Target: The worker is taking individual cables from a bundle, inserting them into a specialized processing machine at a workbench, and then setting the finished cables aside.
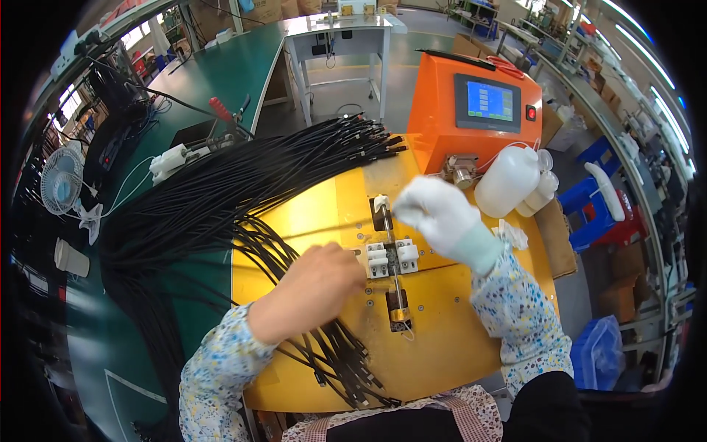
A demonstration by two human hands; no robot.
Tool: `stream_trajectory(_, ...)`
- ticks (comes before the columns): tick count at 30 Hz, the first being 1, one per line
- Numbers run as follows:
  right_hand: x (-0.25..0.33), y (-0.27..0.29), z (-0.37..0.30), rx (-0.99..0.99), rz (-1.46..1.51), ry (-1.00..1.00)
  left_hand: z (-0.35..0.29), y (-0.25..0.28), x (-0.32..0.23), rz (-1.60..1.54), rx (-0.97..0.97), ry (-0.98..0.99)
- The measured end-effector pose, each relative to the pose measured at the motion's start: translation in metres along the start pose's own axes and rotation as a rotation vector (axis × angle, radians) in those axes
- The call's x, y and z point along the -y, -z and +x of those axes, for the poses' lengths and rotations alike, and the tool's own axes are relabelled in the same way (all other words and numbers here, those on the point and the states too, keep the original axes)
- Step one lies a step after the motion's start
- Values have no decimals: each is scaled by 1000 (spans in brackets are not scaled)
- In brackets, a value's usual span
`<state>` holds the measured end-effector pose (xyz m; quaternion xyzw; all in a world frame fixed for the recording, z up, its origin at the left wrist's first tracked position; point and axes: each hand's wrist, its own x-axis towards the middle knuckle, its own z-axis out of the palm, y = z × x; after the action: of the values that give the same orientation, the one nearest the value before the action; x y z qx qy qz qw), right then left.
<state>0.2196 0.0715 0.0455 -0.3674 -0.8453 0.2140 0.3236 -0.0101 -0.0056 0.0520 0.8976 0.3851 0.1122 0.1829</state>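
My left hand [313, 291], bare, is over the yellow work plate [442, 346], just left of the white clamp blocks [378, 261]. Its fingers are curled closed, hiding anything inside them. Wearing a white glove, my right hand [440, 219] hovers right of the small metal rod fixture [384, 217] with thumb and fingers drawn together. What it holds, if anything, is too blurred to make out. A large bundle of black cables [243, 173] with metal-tipped connectors lies across the plate's far left. More black cables [335, 357] run beneath my left forearm toward the near edge.
An orange machine [434, 96] with a lit screen stands at the back right. White plastic bottles [508, 180] sit beside it. A red-handled toggle clamp [221, 110], a small fan [62, 177] and a paper cup [72, 258] are on the green table [221, 70] at left.
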Motion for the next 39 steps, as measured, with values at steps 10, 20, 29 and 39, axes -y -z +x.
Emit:
stream_trajectory(10, 2, -20, -45, 59, -68, -30, 8, -48, 6, 116, -405, -32)
stream_trajectory(20, -18, -10, 43, 93, -289, -11, 7, -49, 19, 234, -347, -105)
stream_trajectory(29, -45, -63, 141, 427, -811, 17, 12, -54, 22, 239, -356, -144)
stream_trajectory(39, -5, -19, 102, 66, -733, 275, 9, -52, 22, 220, -387, -103)
